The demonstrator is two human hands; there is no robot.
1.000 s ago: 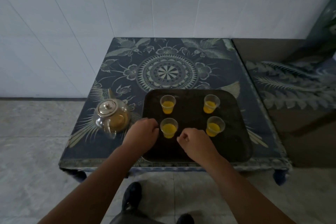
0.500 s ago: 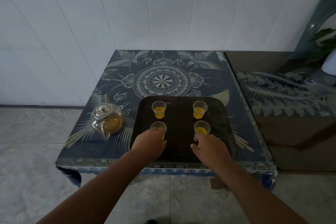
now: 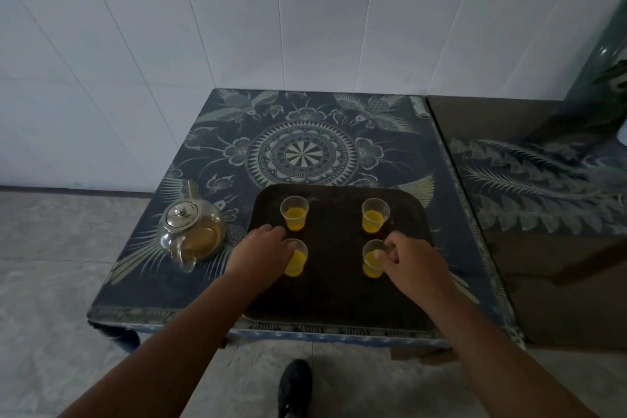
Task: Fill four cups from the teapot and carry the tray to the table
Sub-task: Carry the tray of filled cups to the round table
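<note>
Left hand: the left hand [image 3: 261, 254] has its fingers curled round the side of the near-left cup [image 3: 298, 260].
Right hand: the right hand [image 3: 412, 260] pinches the rim of the near-right cup [image 3: 372, 261] between thumb and fingertips.
Other cups: the far-left cup [image 3: 294, 217] and far-right cup [image 3: 375, 220] stand upright and untouched. All four are clear plastic, each part-filled with yellow liquid.
Tray: the dark square tray [image 3: 336, 302] carries the four cups in a square, well apart from one another.
Teapot: the glass teapot [image 3: 191, 234] with a metal lid stands just left of the tray.
Counter: the low counter [image 3: 305, 153], under a blue patterned cloth, bears the tray and teapot.
Handling: the cups look thin, light and easy to tip, so the liquid may slosh.
Hold: probably take the tray by its left and right edges and keep it level.
</note>
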